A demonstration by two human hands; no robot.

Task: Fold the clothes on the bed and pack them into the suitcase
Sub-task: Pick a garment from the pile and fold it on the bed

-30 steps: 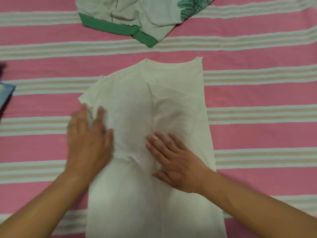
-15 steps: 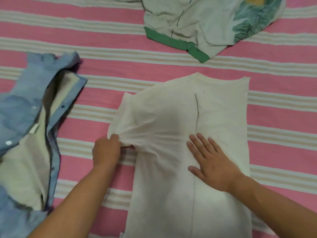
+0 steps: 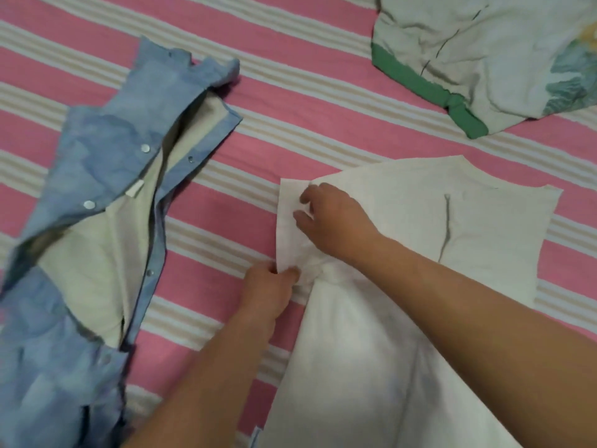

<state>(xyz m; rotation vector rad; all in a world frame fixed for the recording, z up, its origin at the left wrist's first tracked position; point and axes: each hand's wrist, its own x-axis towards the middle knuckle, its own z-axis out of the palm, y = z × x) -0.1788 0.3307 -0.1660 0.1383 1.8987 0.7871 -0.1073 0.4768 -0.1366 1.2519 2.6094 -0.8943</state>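
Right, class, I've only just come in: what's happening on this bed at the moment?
A person is folding a white T-shirt on the pink striped bed. The left hand pinches the fabric at its left sleeve, and the right hand rests on that sleeve. A blue shirt lies open to the left, and a green-trimmed garment lies unfolded at the top right. No suitcase is in view.

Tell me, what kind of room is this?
Probably a bedroom. A pink striped bedsheet fills the view, with a blue snap-button shirt and a green-trimmed top lying on it, while two hands fold a white T-shirt.
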